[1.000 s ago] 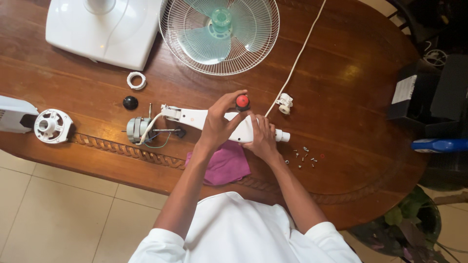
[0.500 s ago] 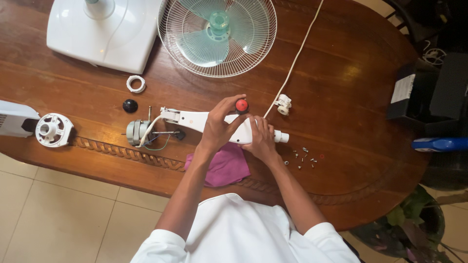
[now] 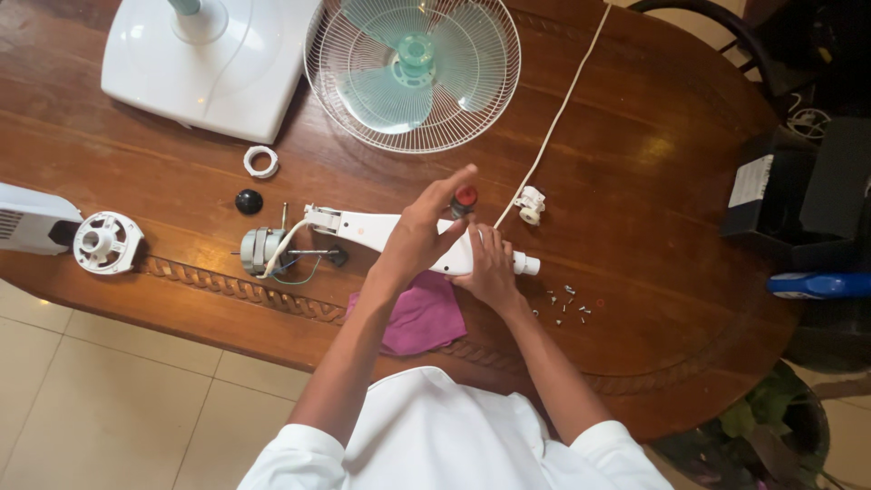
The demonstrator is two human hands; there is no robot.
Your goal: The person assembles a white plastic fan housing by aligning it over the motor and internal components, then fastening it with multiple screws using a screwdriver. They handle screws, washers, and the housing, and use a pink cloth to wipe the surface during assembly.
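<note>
Spreading across most of the view, the oval dark-brown wooden table (image 3: pixel 653 181) carries a fan taken apart. At its far edge lie the square white plastic fan base (image 3: pixel 213 68) and, just beside it, the round white wire fan guard with pale green blades (image 3: pixel 413 68). A white power cord (image 3: pixel 553 113) runs from the far edge down toward the middle. There lies the long white plastic fan neck housing (image 3: pixel 363 227), flat and crosswise, its right end near the person's hands. A magenta cloth (image 3: pixel 417 318) sits at the near edge, partly under the left forearm. To the left are a grey metal motor (image 3: pixel 259 249) with thin wires, a round white plastic hub (image 3: pixel 107 242), a white plastic ring (image 3: pixel 260 161) and a small black round cap (image 3: pixel 249 201).

The left hand (image 3: pixel 417 236) rests on the housing, fingers stretched toward a screwdriver with a red-topped handle (image 3: pixel 464 200) standing upright on it; the grip looks loose. The right hand (image 3: pixel 490 268) clasps the housing's right end. A scatter of small metal screws (image 3: pixel 567 302) lies just right of that hand.
</note>
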